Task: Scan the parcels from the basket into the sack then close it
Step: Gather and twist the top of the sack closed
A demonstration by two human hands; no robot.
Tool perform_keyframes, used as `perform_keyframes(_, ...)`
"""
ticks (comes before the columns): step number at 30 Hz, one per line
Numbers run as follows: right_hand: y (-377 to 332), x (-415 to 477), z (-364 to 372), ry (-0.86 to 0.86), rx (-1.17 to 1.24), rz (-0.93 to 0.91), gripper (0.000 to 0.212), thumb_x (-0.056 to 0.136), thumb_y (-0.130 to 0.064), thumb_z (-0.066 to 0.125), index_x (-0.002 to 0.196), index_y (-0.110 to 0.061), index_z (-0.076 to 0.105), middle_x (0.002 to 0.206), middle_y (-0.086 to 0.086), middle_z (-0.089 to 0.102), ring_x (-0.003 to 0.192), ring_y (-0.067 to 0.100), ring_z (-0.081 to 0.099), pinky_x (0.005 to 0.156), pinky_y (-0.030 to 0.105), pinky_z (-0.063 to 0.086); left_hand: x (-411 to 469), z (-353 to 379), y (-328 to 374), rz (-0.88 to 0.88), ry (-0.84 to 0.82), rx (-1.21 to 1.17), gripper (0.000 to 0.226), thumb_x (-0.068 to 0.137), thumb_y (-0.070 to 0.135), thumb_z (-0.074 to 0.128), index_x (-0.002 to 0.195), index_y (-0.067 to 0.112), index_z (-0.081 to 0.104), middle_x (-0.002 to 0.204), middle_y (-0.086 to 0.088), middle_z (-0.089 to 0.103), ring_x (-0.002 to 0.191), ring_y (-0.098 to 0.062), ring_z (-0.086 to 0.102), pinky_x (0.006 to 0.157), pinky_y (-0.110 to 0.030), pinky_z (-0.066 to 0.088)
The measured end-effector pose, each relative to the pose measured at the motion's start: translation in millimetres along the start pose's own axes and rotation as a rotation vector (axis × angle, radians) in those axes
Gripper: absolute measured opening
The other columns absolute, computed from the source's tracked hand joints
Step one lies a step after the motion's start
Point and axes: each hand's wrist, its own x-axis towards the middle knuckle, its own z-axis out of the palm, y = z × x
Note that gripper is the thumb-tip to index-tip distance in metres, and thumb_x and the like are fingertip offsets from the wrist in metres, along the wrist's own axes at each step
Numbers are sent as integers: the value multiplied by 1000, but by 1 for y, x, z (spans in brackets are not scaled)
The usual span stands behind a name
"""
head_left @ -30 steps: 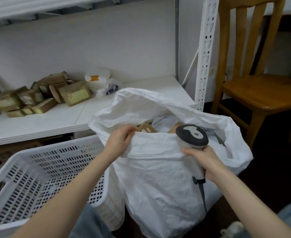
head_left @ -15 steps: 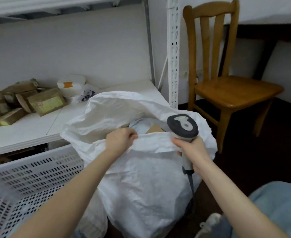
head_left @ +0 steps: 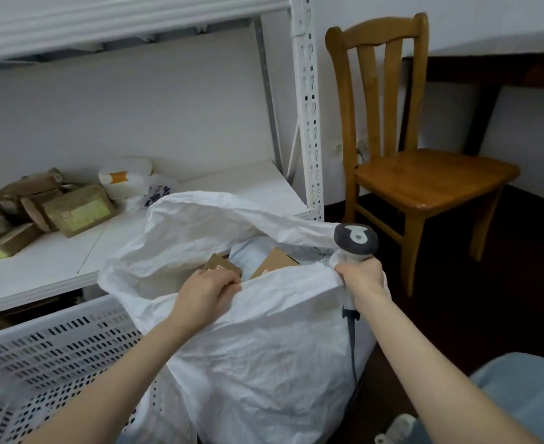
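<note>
A white woven sack stands open in front of me, with brown cardboard parcels showing inside its mouth. My left hand grips the near rim of the sack at the left. My right hand holds the handle of a grey-headed barcode scanner and pinches the sack's rim at the right together with it. The scanner's cable hangs down the sack's side. The white perforated basket sits at the lower left; its inside is out of sight.
A white metal shelf behind the sack carries a heap of brown parcels and white packets. A wooden chair stands to the right on the dark floor. My knee in blue jeans is at the lower right.
My view has swung to the right and upward. Both hands keep their hold on the sack's near rim, and it has been pulled up and taut between them.
</note>
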Motion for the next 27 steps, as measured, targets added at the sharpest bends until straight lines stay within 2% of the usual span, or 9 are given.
perform_keyframes(3,-9,-10,13,-95,92,-31,39,83,6,60,121,2,55,103,10,61,97,29,57,69,24,48,-2,-2,6,-57,-21,-103,30,85,40,49,79,18,69,70,11,67,63,-6,58,57,-17,38)
perform_keyframes(5,-15,-14,22,-136,142,-69,36,79,10,59,115,8,58,104,24,64,102,41,60,80,41,55,1,-1,12,-228,-51,-253,22,83,39,59,93,22,69,79,14,66,69,-2,57,64,-19,41)
perform_keyframes(8,-19,-11,30,-201,249,-70,28,74,9,64,96,-8,65,96,11,68,103,32,64,92,44,53,9,-2,19,-405,-199,-447,63,72,42,77,129,35,49,110,18,56,88,-2,55,80,-24,46)
perform_keyframes(11,-17,-5,26,-281,382,-54,33,72,11,66,97,-11,70,101,7,71,96,23,66,88,41,53,26,-3,34,-357,-265,-482,89,71,36,83,145,31,33,132,14,43,115,-6,47,92,-21,38)
perform_keyframes(16,-20,-6,10,-429,556,-115,35,76,19,54,83,-11,69,90,3,69,90,21,65,86,39,52,94,-3,34,-257,-71,-356,71,87,25,69,147,23,32,142,-2,44,128,-17,42,106,-33,36)
perform_keyframes(20,-12,1,2,-538,639,-77,33,74,17,50,85,-9,67,92,7,67,89,23,65,74,35,56,148,22,34,-119,-287,-78,73,91,22,62,151,20,22,152,-6,34,140,-25,30,113,-37,28)
perform_keyframes(23,-9,8,-1,-583,717,-60,30,67,12,57,84,-10,67,93,9,68,90,26,67,76,38,57,176,49,41,-70,-423,140,78,91,30,61,153,20,14,157,-3,25,147,-23,15,118,-45,14)
perform_keyframes(25,-9,12,-2,-551,737,-44,29,71,14,55,84,-9,67,87,8,71,84,24,69,71,37,58,187,62,40,-113,-529,261,67,91,33,60,149,21,28,149,-3,40,142,-23,27,117,-51,8)
perform_keyframes(27,-10,17,1,-444,713,-43,32,77,17,51,84,-10,68,83,7,72,79,21,70,68,36,58,190,66,34,-176,-542,235,34,90,31,60,123,23,59,123,-2,62,122,-23,51,114,-47,18)
